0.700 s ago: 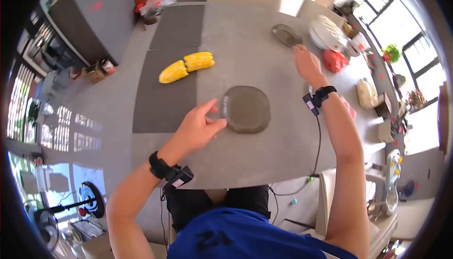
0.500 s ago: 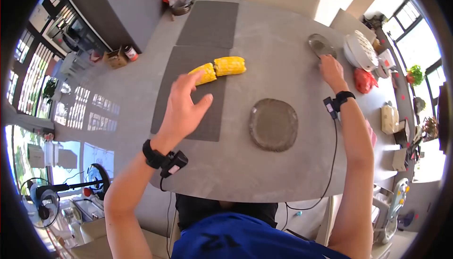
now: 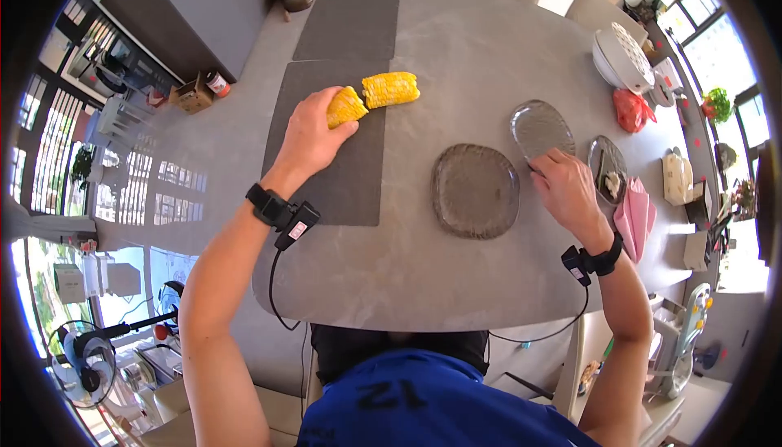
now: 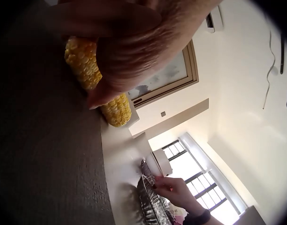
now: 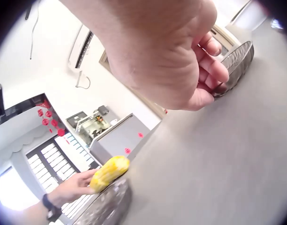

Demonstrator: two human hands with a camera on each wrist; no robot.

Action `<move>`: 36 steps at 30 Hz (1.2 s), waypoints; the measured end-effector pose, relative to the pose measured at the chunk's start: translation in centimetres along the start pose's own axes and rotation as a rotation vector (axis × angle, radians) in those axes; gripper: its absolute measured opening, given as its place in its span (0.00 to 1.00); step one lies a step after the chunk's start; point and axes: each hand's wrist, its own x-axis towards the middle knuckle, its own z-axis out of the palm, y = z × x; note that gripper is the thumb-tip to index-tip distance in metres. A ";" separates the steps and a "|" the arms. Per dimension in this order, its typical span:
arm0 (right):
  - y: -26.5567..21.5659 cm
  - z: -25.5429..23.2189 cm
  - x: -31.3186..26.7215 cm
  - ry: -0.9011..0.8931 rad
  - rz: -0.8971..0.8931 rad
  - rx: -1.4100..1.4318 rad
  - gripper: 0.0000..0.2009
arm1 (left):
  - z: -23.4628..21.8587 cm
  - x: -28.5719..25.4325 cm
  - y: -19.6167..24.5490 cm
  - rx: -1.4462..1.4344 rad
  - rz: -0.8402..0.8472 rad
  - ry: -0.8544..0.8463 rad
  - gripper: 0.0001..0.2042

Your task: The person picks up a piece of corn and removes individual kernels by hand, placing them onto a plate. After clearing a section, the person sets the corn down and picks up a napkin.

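Two pieces of yellow corn on the cob lie end to end by the dark table mat in the head view. Around the left corn piece [image 3: 347, 110], my left hand [image 3: 312, 135] has its fingers on the far side and its thumb on the near side. The right corn piece [image 3: 391, 89] lies beyond it, untouched. My right hand [image 3: 568, 190] pinches the near rim of an oval smoky glass plate [image 3: 541, 125]. Between the hands sits a rounded, square-shaped smoky glass plate [image 3: 476, 191]. In the right wrist view, curled fingers [image 5: 214, 70] meet the oval plate's edge.
Right of the right hand are a small dark dish [image 3: 601, 154] with pale bits in it and a pink cloth [image 3: 635, 217]. A white bowl [image 3: 623, 56] and a red bag [image 3: 633, 110] stand at the far right. Camera cables trail from both wrists over the table's front edge.
My left hand has moved from beside the square-shaped plate onto the left corn piece and closed around it. My right hand has drawn the oval plate nearer, towards the square-shaped plate.
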 end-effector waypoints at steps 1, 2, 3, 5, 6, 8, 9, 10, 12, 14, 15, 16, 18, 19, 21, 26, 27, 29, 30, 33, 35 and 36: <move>-1.1 -0.5 -0.7 0.087 -0.030 0.007 0.09 | -0.4 -0.3 0.4 -0.159 -0.069 -0.016 0.26; -1.9 -0.8 -1.6 0.106 0.032 0.078 0.10 | -0.8 -0.6 0.8 -0.314 -0.137 -0.028 0.25; -2.9 -0.9 -2.5 0.127 0.090 0.150 0.10 | -1.6 -1.2 2.0 -0.542 -0.219 -0.077 0.24; -4.2 -0.6 -3.7 0.131 0.172 0.276 0.12 | -3.3 -3.3 5.4 -0.988 -0.392 -0.180 0.23; -4.7 -0.1 -4.1 0.112 0.196 0.325 0.13 | -3.8 -4.6 6.6 -1.183 -0.464 -0.251 0.24; -5.3 1.3 -5.1 0.109 0.207 0.425 0.15 | -3.7 -7.2 8.8 -1.582 -0.612 -0.401 0.24; -5.4 2.4 -5.3 0.125 0.196 0.479 0.16 | -3.2 -8.2 9.8 -1.640 -0.613 -0.446 0.23; -5.6 3.0 -5.5 0.141 0.183 0.530 0.18 | -2.5 -9.1 10.8 -1.700 -0.614 -0.491 0.23; -6.8 3.1 -5.9 0.115 0.226 0.638 0.16 | -1.0 -10.1 12.1 -1.724 -0.575 -0.541 0.24; -8.0 2.8 -6.0 0.103 0.268 0.642 0.14 | 0.5 -10.3 12.8 -1.642 -0.484 -0.549 0.28; -8.4 2.1 -6.0 0.102 0.288 0.590 0.13 | 1.2 -10.1 13.3 -1.628 -0.447 -0.520 0.27; -8.7 1.4 -5.8 0.102 0.308 0.535 0.12 | 1.5 -9.6 13.7 -1.494 -0.370 -0.502 0.26; -9.1 -0.1 -4.7 0.271 0.144 0.665 0.10 | 2.1 -8.6 14.6 -1.229 -0.229 -0.452 0.25; -9.3 -0.7 -4.0 0.351 0.059 0.734 0.09 | 2.3 -8.0 14.6 -1.155 -0.171 -0.443 0.24; -10.2 -1.5 -2.7 0.367 -0.035 0.859 0.09 | 2.7 -7.3 14.6 -1.124 -0.162 -0.427 0.24; -11.4 -0.7 -2.0 0.341 -0.150 0.776 0.11 | 1.6 -7.6 12.4 -1.199 -0.271 -0.399 0.26; -11.6 -0.2 -2.1 0.333 -0.189 0.656 0.11 | 0.9 -7.6 11.5 -1.274 -0.274 -0.365 0.26; -11.5 0.6 -2.1 0.257 -0.214 0.451 0.12 | 0.1 -7.2 11.5 -1.336 -0.305 -0.292 0.30; -11.3 1.2 -2.1 0.188 -0.199 0.366 0.12 | 0.0 -6.8 11.9 -1.336 -0.300 -0.329 0.30; -10.3 3.4 -1.5 0.088 -0.135 0.346 0.11 | 0.6 -6.1 13.1 -1.433 -0.264 -0.417 0.23; -9.8 3.2 -0.5 0.134 -0.097 0.430 0.10 | 1.8 -5.7 13.5 -1.390 -0.220 -0.446 0.22; -9.8 2.6 -0.2 0.189 -0.078 0.484 0.09 | 2.1 -5.6 13.5 -1.368 -0.199 -0.465 0.22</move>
